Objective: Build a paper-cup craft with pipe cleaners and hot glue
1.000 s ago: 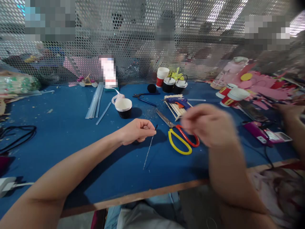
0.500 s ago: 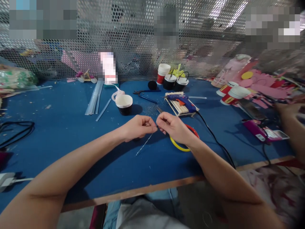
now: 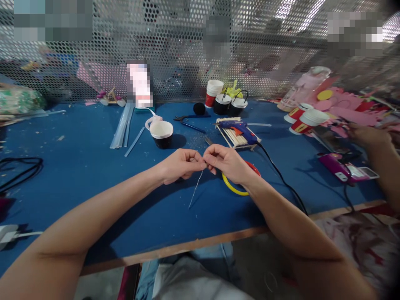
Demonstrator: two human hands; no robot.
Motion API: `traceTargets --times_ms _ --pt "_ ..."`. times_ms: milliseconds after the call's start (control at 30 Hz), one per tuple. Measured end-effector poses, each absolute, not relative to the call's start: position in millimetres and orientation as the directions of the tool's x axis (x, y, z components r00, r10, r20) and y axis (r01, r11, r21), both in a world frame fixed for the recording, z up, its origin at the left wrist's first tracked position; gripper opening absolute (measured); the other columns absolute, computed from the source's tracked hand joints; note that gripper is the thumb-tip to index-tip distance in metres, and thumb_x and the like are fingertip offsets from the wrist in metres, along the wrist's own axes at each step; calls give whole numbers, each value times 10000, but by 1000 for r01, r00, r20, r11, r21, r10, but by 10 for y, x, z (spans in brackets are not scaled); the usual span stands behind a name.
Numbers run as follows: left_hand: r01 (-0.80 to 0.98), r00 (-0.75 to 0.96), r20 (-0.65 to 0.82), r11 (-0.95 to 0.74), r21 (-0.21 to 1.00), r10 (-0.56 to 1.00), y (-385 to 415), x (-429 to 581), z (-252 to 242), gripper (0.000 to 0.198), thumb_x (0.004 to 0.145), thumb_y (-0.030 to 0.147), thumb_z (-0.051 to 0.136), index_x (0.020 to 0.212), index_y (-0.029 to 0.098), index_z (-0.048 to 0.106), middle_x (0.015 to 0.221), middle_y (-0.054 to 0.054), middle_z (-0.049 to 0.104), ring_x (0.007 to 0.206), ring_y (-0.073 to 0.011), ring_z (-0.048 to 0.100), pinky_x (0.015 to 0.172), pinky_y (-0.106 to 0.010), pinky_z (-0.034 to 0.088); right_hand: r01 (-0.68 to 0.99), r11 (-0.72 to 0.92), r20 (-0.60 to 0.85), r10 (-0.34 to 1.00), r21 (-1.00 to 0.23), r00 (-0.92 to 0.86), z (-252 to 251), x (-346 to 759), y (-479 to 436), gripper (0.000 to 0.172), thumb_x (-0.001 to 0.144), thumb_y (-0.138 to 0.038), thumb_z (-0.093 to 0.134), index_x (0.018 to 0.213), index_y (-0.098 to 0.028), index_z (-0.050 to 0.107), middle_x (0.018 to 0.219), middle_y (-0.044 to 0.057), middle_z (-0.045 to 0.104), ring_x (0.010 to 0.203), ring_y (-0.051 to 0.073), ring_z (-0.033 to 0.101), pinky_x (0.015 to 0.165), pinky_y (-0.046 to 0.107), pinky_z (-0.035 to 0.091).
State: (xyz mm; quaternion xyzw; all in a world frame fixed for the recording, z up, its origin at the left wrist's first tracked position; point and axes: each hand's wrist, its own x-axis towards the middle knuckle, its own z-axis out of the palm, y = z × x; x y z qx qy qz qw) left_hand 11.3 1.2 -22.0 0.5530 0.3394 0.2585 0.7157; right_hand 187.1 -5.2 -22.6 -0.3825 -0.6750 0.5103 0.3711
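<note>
Fingertip to fingertip above the table, my left hand [image 3: 181, 166] and my right hand [image 3: 226, 163] are both closed in a pinch. A thin, silvery twisted wire [image 3: 196, 191] hangs down from between them, its upper end hidden by the fingers. Partly covered by my right hand and wrist, a pair of scissors with red and yellow handles [image 3: 235, 191] lies on the table. Beyond my left hand stands a black paper cup with a white inside [image 3: 161, 134].
A blue glue gun [image 3: 242, 132] rests on a small stick rack, its cord running to the front edge. Blue-handled pliers [image 3: 193, 126], clear glue sticks [image 3: 121, 127] and more cups [image 3: 222, 104] lie farther back. At right, another person's arm [image 3: 383, 150] reaches past a purple power strip [image 3: 334, 166].
The wire's free lower end has swung right and hangs more steeply. My hands have come slightly closer together. The other person's hand at right has shifted left.
</note>
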Motion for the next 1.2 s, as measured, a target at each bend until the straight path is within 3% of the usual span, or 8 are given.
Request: traceTargets --times_ms 300,533,733,967,1200 --pt "84 591 -181 163 983 786 14 127 -214 222 673 288 671 711 152 499 517 74 412 394 -11 277 370 -170 189 276 283 156 901 -919 -404 -231 1886 -53 249 820 -395 508 726 -166 481 585 -38 460 492 60 439 459 205 372" --pt "154 548 -145 72 986 824 -2 142 -210 205 686 280 651 674 151 492 457 85 360 378 -17 266 368 -180 182 408 324 184 920 -854 -345 -215 1865 -61 280 807 -408 524 672 -167 476 540 -41 442 491 63 386 465 212 307" --pt "125 546 -147 94 988 825 -11 155 -227 224 689 291 654 651 153 482 450 85 355 373 -17 277 367 -180 183 373 301 186 931 -878 -314 -233 1847 -65 304 779 -414 559 631 -165 468 523 -43 433 481 60 380 455 210 306" --pt "-31 617 -234 320 947 751 -30 156 -187 262 661 304 691 663 155 475 415 112 286 354 -4 195 371 -178 134 117 193 127 896 -974 -425 -224 1875 -31 217 763 -371 593 774 -165 524 614 -33 515 507 61 473 473 204 403" --pt "130 532 -134 76 989 836 -28 164 -221 293 663 386 668 650 151 493 471 80 372 378 -14 273 366 -177 184 230 244 144 913 -942 -382 -240 1877 -36 262 784 -397 558 698 -164 475 533 -54 461 463 50 430 441 197 350"
